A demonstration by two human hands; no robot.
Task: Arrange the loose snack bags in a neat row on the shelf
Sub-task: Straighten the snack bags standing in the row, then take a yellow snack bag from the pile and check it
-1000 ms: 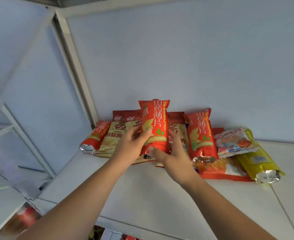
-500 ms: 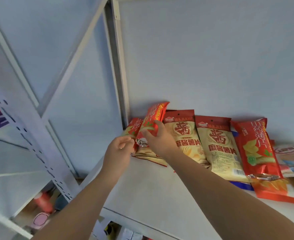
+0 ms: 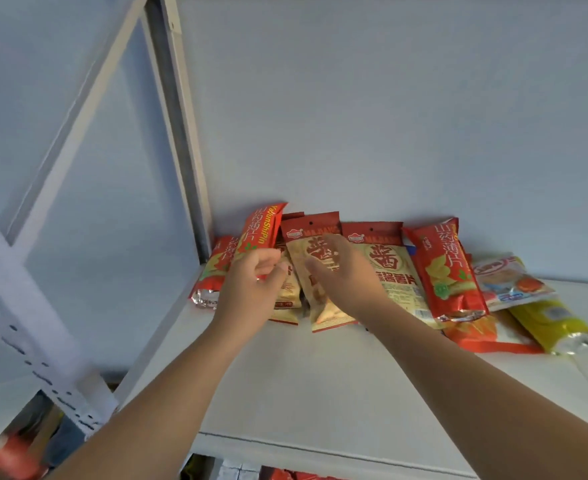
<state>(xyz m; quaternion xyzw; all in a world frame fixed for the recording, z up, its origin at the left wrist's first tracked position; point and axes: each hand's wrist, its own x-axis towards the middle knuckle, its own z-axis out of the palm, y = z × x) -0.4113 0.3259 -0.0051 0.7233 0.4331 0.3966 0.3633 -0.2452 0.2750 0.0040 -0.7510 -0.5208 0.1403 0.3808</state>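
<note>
White shelf board (image 3: 320, 375): fills lower frame; snack bags sit along its back edge vs. wall, from centre out to 4 o'clock.
Beige bags: two, near one (image 3: 315, 237) and far one (image 3: 389, 268), lean on wall side by side, edges overlapping, fairly straight.
Red bag, right (image 3: 448, 265): at 3 o'clock of beige pair, touching it, leaning back.
Yellow bag (image 3: 552, 323): flat, skewed, at 4 o'clock of that red one.
Pink-white bag (image 3: 507, 278): at 11 o'clock of yellow bag, lying crooked.
Orange bag (image 3: 472, 332): flat, mostly buried under the others.
Red bag by post (image 3: 216, 268): at 9 o'clock end, slumped, foil end toward 7 o'clock.
Held red bag (image 3: 261, 226): betw. post bag and beige pair, tilted toward 1 o'clock.
Left hand (image 3: 251, 289): fingers curled round lower part of held red bag.
Right hand (image 3: 344, 275): blurred; fingers straight, spread over near beige bag; contact can't tell.
Progress: approx. halfway, I'd say. Middle looks ordered; held bag not yet seated, both ends need standing up.
</note>
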